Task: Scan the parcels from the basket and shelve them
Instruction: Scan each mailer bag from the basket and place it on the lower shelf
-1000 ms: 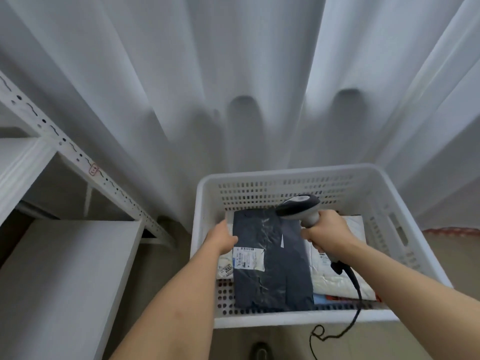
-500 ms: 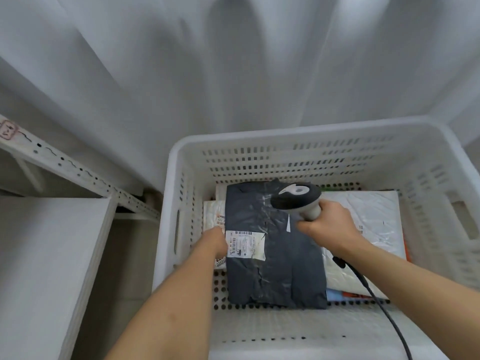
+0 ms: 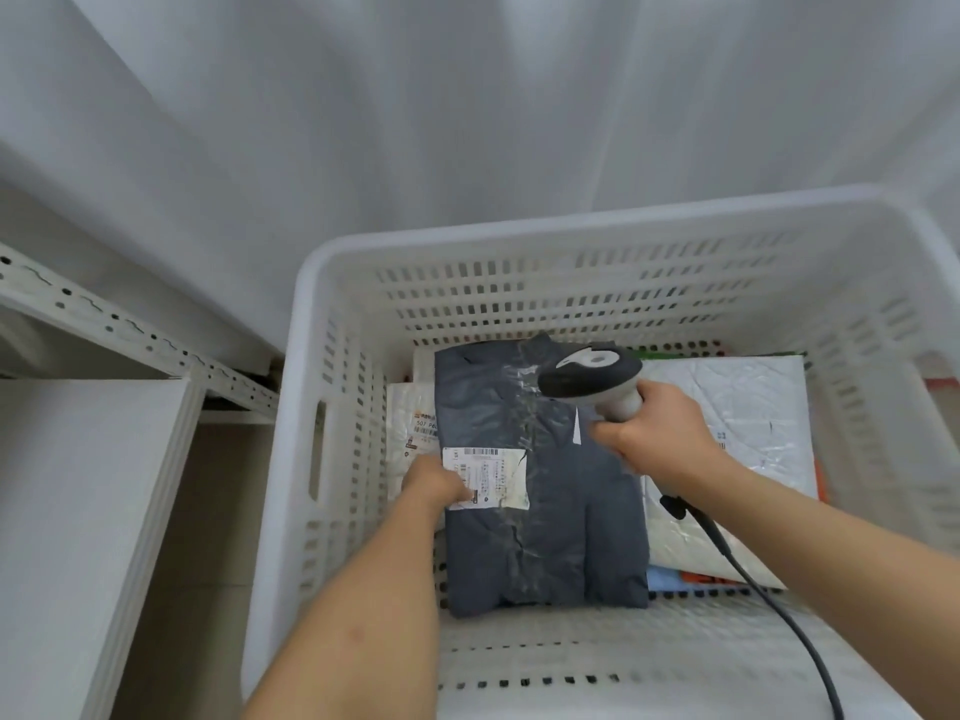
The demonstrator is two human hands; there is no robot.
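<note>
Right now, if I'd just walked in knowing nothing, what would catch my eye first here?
Probably the dark grey parcel lying on top of the pile in the white basket, its white barcode label facing up. The left hand grips its left edge by that label, while the right hand holds a corded scanner just above it. White shelving waits at the left.

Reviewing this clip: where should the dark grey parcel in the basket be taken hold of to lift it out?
Probably its left edge, from the left, where the left hand already grips beside the label. The dark grey parcel lies flat on top of the others, that edge is exposed, and the right hand holds the scanner.
</note>
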